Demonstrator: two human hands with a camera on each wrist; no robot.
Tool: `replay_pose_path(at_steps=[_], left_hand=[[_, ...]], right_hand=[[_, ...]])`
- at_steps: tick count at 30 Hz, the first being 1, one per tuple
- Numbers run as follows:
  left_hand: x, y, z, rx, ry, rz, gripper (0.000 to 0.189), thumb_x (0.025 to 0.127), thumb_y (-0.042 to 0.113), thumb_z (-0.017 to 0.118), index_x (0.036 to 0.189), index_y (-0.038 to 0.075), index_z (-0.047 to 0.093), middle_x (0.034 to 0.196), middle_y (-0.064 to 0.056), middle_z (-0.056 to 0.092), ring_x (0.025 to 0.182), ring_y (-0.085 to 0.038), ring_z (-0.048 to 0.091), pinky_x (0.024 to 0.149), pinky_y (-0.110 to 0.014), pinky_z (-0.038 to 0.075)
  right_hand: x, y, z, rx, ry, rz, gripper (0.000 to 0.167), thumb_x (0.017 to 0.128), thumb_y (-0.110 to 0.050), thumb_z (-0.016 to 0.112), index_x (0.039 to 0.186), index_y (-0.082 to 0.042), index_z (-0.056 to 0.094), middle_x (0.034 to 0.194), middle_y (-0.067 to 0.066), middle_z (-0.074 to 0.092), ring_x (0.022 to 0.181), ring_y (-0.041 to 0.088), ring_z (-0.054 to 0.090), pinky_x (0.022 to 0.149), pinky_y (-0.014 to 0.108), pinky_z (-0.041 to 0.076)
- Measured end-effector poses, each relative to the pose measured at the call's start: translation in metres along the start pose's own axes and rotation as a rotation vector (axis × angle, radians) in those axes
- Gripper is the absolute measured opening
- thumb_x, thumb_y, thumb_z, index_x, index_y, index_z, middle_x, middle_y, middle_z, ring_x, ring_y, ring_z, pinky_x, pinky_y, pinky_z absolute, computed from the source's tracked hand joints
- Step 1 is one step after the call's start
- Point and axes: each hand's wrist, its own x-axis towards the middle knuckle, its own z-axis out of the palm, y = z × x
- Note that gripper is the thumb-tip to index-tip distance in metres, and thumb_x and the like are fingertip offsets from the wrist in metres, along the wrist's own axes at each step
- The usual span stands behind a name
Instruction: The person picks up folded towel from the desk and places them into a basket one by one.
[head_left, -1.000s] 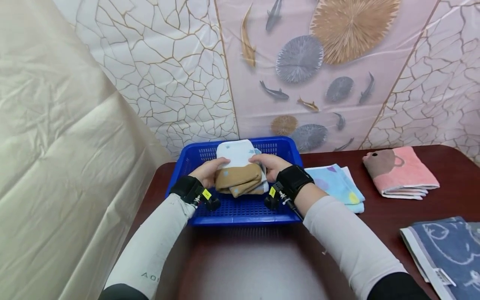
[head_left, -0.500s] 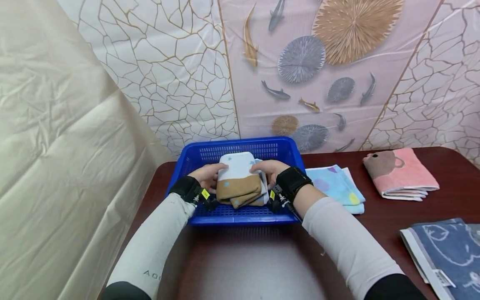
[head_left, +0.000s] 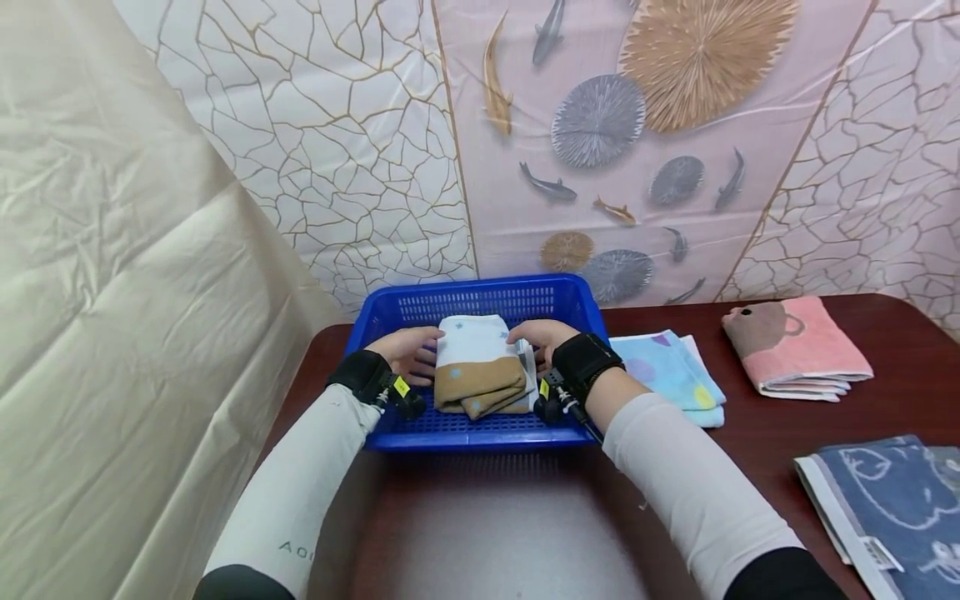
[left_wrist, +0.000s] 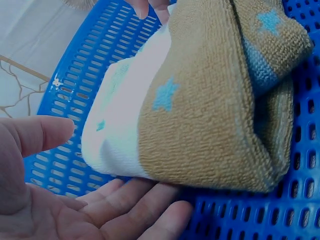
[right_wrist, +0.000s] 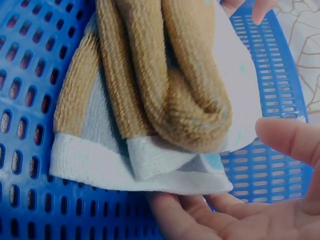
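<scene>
A folded towel [head_left: 480, 379], white at the top and tan below with small blue stars, lies in the blue plastic basket [head_left: 480, 439]. My left hand [head_left: 408, 350] is at its left side. In the left wrist view its thumb stands apart from the towel, while the loosely extended fingers [left_wrist: 132, 205] reach the towel's lower edge. My right hand [head_left: 542, 337] is at the right side. The right wrist view shows that thumb spread away too, with fingertips [right_wrist: 167, 205] at the white hem, partly hidden beneath it. Neither hand grips the towel.
On the dark red table [head_left: 645, 500], right of the basket, lies a light blue folded towel [head_left: 667, 371]. Farther right are a pink folded towel [head_left: 810, 350] with a brown animal and a dark blue towel [head_left: 892, 500]. A patterned wall covering [head_left: 360, 167] hangs behind.
The towel has gone down into the basket. Both thumbs, which were pressed on its white part, have come off it, and the left hand has drawn outward to the left.
</scene>
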Motion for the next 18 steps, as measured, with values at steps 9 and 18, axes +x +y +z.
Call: replay_pose_path(at_steps=[9,18], left_hand=[[-0.040,0.019,0.000,0.168,0.078,0.145,0.063,0.105,0.035,0.045,0.158,0.010,0.021,0.158,-0.022,0.032,0.140,-0.038,0.044,0.116,-0.052,0.036],[-0.098,0.053,0.008,0.083,-0.046,0.338,0.053,0.107,0.033,0.042,0.153,0.009,0.032,0.149,-0.018,0.048,0.135,-0.035,0.051,0.117,-0.056,0.032]], right_hand=[[-0.133,-0.030,0.024,0.003,0.021,-0.083,0.066,0.102,-0.019,0.045,0.158,-0.003,0.014,0.165,0.020,0.016,0.146,0.047,0.027,0.120,0.052,0.029],[-0.152,-0.049,0.006,-0.045,-0.001,-0.143,0.062,0.103,-0.025,0.044,0.158,-0.007,0.022,0.160,0.025,0.027,0.145,0.044,0.032,0.120,0.045,0.033]])
